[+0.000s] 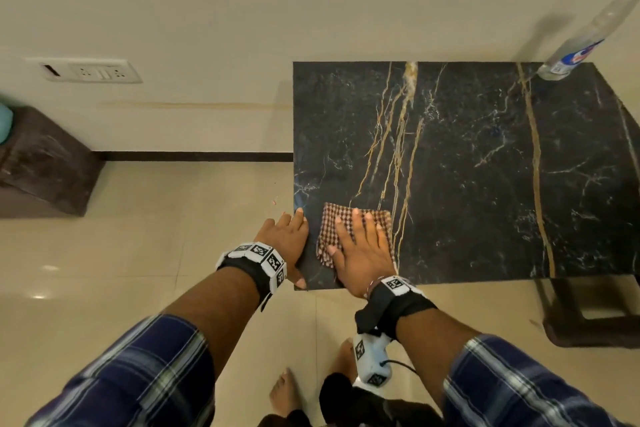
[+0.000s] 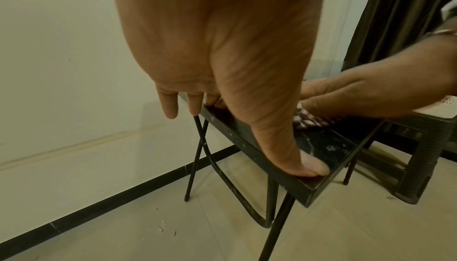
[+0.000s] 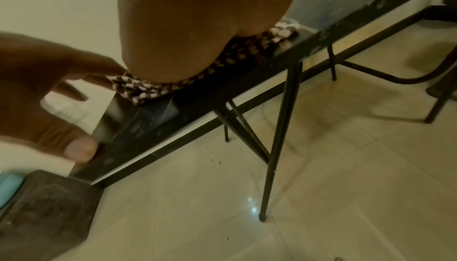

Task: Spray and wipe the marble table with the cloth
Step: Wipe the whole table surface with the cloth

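Observation:
The black marble table (image 1: 467, 166) with gold veins stands against the wall. A brown-and-white checked cloth (image 1: 328, 229) lies folded near its front left corner. My right hand (image 1: 363, 250) presses flat on the cloth with spread, straight fingers. My left hand (image 1: 287, 236) rests along the table's left edge, thumb on top near the corner. A clear spray bottle (image 1: 585, 35) with a blue label stands at the far right corner. In the left wrist view, the thumb (image 2: 284, 148) lies on the tabletop (image 2: 329, 144) beside the cloth (image 2: 304, 120). In the right wrist view, the palm (image 3: 197, 20) covers the cloth (image 3: 138, 89).
A dark brown block (image 1: 41, 166) stands on the floor at the left, under a wall socket (image 1: 93, 71). A dark plastic stool (image 1: 588, 315) is tucked by the table's right side. Thin black metal legs (image 2: 197, 157) carry the table. My bare feet (image 1: 284, 392) are on the tiled floor.

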